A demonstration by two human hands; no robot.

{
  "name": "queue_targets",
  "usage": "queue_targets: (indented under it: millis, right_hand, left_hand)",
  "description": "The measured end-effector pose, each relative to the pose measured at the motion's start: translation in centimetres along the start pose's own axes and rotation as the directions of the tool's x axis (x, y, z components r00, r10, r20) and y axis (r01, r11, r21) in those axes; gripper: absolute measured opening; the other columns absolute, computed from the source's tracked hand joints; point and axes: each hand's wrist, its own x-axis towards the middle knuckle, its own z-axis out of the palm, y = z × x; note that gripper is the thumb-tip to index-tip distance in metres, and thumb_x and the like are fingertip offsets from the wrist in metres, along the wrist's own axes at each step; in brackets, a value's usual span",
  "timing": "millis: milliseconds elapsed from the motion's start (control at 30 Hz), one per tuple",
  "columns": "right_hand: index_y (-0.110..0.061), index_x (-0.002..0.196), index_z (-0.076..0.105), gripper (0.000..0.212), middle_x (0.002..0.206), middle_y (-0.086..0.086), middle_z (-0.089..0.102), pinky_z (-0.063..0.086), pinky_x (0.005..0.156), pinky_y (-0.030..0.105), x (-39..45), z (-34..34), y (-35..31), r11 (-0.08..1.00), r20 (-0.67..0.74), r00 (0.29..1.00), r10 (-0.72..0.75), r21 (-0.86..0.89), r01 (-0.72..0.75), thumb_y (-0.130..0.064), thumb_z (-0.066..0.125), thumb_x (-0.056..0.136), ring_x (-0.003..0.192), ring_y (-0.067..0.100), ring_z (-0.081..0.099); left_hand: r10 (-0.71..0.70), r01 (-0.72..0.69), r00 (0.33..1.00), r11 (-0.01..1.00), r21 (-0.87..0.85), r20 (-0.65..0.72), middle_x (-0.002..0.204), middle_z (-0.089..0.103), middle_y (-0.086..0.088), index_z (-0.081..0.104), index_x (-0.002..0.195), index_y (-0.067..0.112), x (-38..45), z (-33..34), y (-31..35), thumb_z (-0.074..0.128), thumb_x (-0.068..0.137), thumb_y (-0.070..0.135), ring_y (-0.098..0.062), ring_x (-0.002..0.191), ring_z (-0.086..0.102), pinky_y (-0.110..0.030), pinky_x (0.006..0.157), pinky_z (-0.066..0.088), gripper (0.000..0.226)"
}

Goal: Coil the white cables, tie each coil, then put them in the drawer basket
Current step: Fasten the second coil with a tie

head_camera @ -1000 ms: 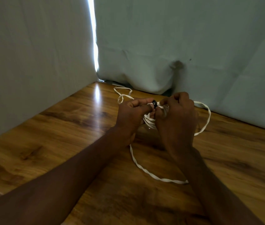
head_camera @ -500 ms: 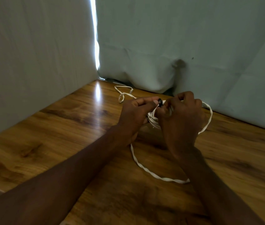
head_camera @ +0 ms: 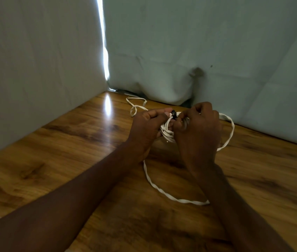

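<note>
No readable writing. At frame centre, left hand and right hand, fingers curled tight, gripping bundled white cable coil with small black tie above wooden tabletop. Loose loops trailing right and lower centre. Forearms reaching in from bottom edge.

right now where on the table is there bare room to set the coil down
Bare wooden table left of the left hand, up to the white cloth wall. Crowded: white cable loops around the right hand.
</note>
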Motion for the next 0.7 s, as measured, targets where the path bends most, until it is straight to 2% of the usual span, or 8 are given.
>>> queue_targets:
  millis: [133, 200, 367, 433, 567, 700]
  right_hand:
    - [-0.017, 0.092, 0.077, 0.027, 0.108, 0.008, 0.064, 0.038, 0.078, 0.04, -0.2, -0.1, -0.2, 0.99, -0.003, 0.999, 0.053, -0.132, -0.053, -0.033, 0.058, 0.081, 0.094, 0.031, 0.059]
    - [-0.018, 0.093, 0.076, 0.029, 0.11, 0.007, 0.064, 0.037, 0.078, 0.04, -0.3, 0.0, -0.3, 0.987, -0.012, 0.997, 0.072, -0.141, -0.073, -0.034, 0.056, 0.081, 0.096, 0.031, 0.059]
    - [-0.017, 0.089, 0.077, 0.021, 0.108, 0.01, 0.063, 0.042, 0.075, 0.042, -0.2, 0.4, 0.2, 0.998, -0.045, 0.997, 0.055, -0.008, -0.056, -0.028, 0.064, 0.079, 0.094, 0.032, 0.058]
    - [-0.016, 0.091, 0.077, 0.017, 0.107, 0.011, 0.063, 0.042, 0.072, 0.041, -0.2, 0.6, 0.4, 0.999, -0.048, 0.998, 0.039, -0.02, -0.04, -0.025, 0.067, 0.081, 0.092, 0.031, 0.056]
    - [-0.013, 0.091, 0.075, 0.015, 0.106, 0.013, 0.061, 0.042, 0.069, 0.042, -0.1, 1.0, 0.7, 0.998, -0.006, 0.999, -0.035, 0.05, 0.035, -0.023, 0.067, 0.082, 0.091, 0.033, 0.054]
    - [-0.013, 0.094, 0.076, 0.016, 0.107, 0.011, 0.061, 0.047, 0.073, 0.044, 0.1, 1.0, 1.0, 0.992, 0.033, 0.999, -0.03, 0.127, 0.025, -0.022, 0.068, 0.083, 0.095, 0.029, 0.056]
  left_hand:
    - [-0.021, 0.021, 1.0, 0.999, -0.037, -0.002, 0.107, 0.078, -0.016, 0.072, 0.122, 0.002, -0.2, 0.2, -0.1, 0.062, 0.101, 0.009, -0.029, 0.097, 0.077, -0.039, 0.081, 0.064, 0.025]
    - [-0.034, 0.034, 0.999, 0.998, -0.057, 0.002, 0.108, 0.078, -0.016, 0.071, 0.123, 0.002, -0.2, 0.2, -0.1, 0.062, 0.101, 0.009, -0.028, 0.097, 0.077, -0.038, 0.079, 0.064, 0.025]
    - [-0.084, 0.086, 0.996, 0.99, -0.109, 0.028, 0.111, 0.077, -0.017, 0.071, 0.123, 0.003, -0.4, 0.4, -0.1, 0.062, 0.1, 0.008, -0.026, 0.097, 0.076, -0.038, 0.079, 0.063, 0.025]
    - [-0.095, 0.1, 0.994, 0.988, -0.118, 0.046, 0.111, 0.077, -0.017, 0.071, 0.121, 0.004, -0.6, 0.5, -0.1, 0.063, 0.1, 0.008, -0.027, 0.098, 0.076, -0.039, 0.082, 0.063, 0.023]
    - [-0.109, 0.113, 0.993, 0.983, -0.144, 0.04, 0.109, 0.077, -0.018, 0.071, 0.122, 0.002, -0.5, 0.1, -0.2, 0.063, 0.099, 0.006, -0.026, 0.095, 0.076, -0.041, 0.085, 0.063, 0.024]
    - [-0.121, 0.122, 0.993, 0.978, -0.168, 0.019, 0.107, 0.077, -0.019, 0.069, 0.124, -0.001, -0.4, -0.1, 0.0, 0.061, 0.1, 0.005, -0.024, 0.089, 0.076, -0.037, 0.083, 0.064, 0.026]
